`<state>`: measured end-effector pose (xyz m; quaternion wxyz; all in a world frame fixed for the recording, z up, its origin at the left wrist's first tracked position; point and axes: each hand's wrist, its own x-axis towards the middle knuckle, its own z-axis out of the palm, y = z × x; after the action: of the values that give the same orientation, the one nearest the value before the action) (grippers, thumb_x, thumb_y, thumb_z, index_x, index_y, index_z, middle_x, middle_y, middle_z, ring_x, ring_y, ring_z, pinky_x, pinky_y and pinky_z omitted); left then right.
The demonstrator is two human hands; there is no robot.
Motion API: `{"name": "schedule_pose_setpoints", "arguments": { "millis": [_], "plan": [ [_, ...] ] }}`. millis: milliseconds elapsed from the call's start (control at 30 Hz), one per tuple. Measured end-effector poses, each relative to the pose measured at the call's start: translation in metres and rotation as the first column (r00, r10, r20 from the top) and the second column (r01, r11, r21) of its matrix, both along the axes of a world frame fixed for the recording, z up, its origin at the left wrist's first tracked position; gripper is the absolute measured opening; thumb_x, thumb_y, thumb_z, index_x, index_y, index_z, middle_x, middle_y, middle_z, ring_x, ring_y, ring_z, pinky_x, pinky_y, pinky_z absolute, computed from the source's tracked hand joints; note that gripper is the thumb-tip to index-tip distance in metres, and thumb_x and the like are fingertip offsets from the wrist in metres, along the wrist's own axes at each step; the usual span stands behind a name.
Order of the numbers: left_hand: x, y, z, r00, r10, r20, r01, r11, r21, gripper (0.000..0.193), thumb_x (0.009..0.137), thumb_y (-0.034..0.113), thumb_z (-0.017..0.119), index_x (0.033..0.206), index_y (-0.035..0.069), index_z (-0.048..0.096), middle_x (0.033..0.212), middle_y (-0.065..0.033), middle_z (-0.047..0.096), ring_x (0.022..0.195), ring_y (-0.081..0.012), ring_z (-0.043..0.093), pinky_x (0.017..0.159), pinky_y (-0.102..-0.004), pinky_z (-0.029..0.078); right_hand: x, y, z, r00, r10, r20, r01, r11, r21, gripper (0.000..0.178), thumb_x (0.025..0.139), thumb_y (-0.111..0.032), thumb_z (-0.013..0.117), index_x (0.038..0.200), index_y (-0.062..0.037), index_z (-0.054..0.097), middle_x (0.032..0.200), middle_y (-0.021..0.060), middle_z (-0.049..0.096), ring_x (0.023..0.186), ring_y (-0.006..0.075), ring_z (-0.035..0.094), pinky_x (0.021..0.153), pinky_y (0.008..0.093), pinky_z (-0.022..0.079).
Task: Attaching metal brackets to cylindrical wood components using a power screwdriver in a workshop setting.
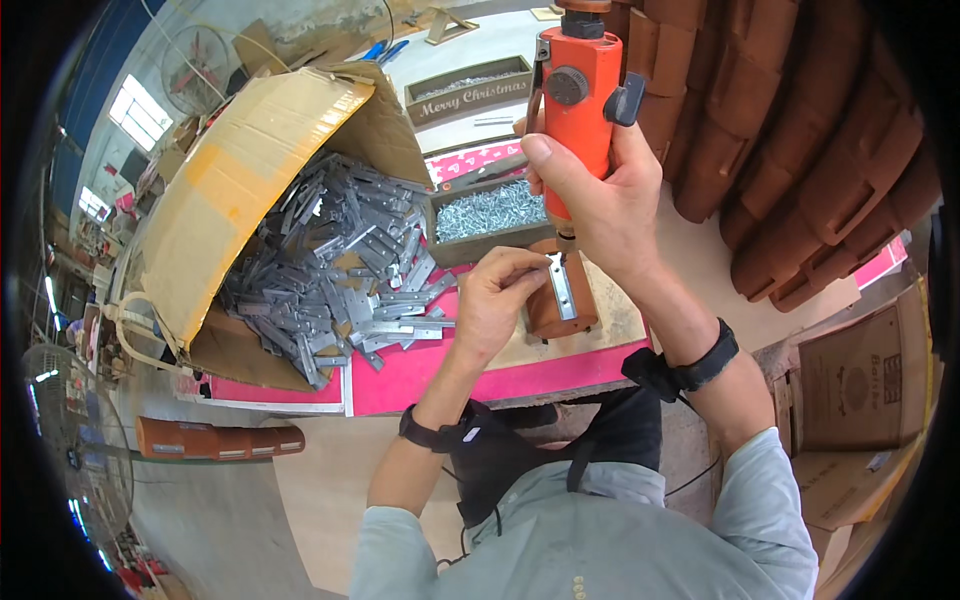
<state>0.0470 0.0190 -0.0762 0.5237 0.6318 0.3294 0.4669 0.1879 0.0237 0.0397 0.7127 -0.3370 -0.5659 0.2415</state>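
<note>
My right hand (625, 205) is wrapped round an orange power screwdriver (578, 125), held upright with its tip pointing down. Below the tip lies a small silver metal plate (563, 290) with holes, on top of a reddish-brown block (582, 322). My left hand (490, 300) is closed in a pinch at the far end of the plate, close beside the screwdriver tip. What sits between its fingertips is too small to make out. The block rests on a light board (615, 322) at the table's front edge.
A tipped cardboard box (235, 180) spills grey metal plates (340, 270) onto the pink-covered table (410, 385). Behind my left hand is a wooden tray of screws (485, 212), with another lettered tray (468, 90) farther back. Stacked brown pieces (770, 120) rise at the right, above an open carton (850, 380).
</note>
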Motion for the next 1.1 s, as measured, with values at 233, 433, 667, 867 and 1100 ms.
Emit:
{"name": "schedule_pose_setpoints", "arguments": {
  "millis": [233, 433, 667, 867, 1100],
  "plan": [
    [0.009, -0.008, 0.017, 0.996, 0.025, -0.089, -0.031, 0.997, -0.065, 0.035, 0.084, -0.002, 0.064, 0.119, -0.003, 0.058, 0.105, -0.0088, 0.067, 0.097, -0.0139, 0.063, 0.088, -0.0278, 0.048, 0.002, 0.001, -0.007, 0.986, -0.029, 0.164, 0.037, 0.998, -0.046, 0.032, 0.087, -0.008, 0.065, 0.114, 0.002, 0.05, 0.102, 0.0109, 0.063, 0.074, 0.0112, 0.06, 0.065, 0.0262, 0.052],
    [0.009, -0.009, 0.021, 0.984, 0.055, -0.172, -0.063, 0.997, -0.038, 0.036, 0.082, 0.0, 0.067, 0.117, -0.002, 0.059, 0.103, -0.0082, 0.068, 0.096, -0.0134, 0.063, 0.087, -0.0278, 0.048, -0.002, 0.004, -0.01, 0.999, -0.031, 0.037, 0.031, 1.0, 0.003, 0.039, 0.081, -0.022, 0.073, 0.106, -0.0003, 0.053, 0.079, 0.0046, 0.063, 0.067, 0.0117, 0.058, 0.061, 0.0274, 0.048],
    [0.01, -0.009, 0.02, 0.984, 0.061, -0.167, -0.065, 0.998, -0.018, 0.035, 0.081, 0.0, 0.068, 0.115, -0.001, 0.06, 0.101, -0.0076, 0.068, 0.095, -0.0122, 0.063, 0.086, -0.0275, 0.048, -0.001, 0.0, -0.009, 0.993, 0.004, 0.121, 0.0, 0.999, -0.034, 0.033, 0.087, -0.01, 0.066, 0.114, 0.0012, 0.05, 0.099, 0.0088, 0.063, 0.073, 0.0107, 0.06, 0.063, 0.0259, 0.052],
    [0.013, -0.01, 0.014, 0.981, 0.131, -0.14, -0.123, 0.99, 0.067, 0.036, 0.078, 0.001, 0.069, 0.113, 0.001, 0.062, 0.091, -0.0075, 0.068, 0.085, -0.0133, 0.065, 0.079, -0.0278, 0.051, -0.004, 0.002, -0.012, 0.994, -0.02, 0.106, 0.024, 0.999, -0.032, 0.035, 0.085, -0.015, 0.07, 0.11, 0.0002, 0.051, 0.086, 0.0057, 0.062, 0.071, 0.0101, 0.059, 0.062, 0.0262, 0.05],
    [0.014, 0.0, 0.012, 0.969, 0.155, -0.191, -0.131, 0.982, 0.137, 0.036, 0.077, 0.0, 0.069, 0.113, 0.001, 0.062, 0.095, -0.0115, 0.067, 0.087, -0.0192, 0.068, 0.079, -0.0308, 0.052, -0.004, 0.013, -0.021, 0.994, -0.077, 0.083, 0.074, 0.997, 0.04, 0.039, 0.08, -0.021, 0.074, 0.105, 0.0007, 0.053, 0.079, 0.0068, 0.063, 0.066, 0.0127, 0.059, 0.06, 0.028, 0.049]
  ]
}}
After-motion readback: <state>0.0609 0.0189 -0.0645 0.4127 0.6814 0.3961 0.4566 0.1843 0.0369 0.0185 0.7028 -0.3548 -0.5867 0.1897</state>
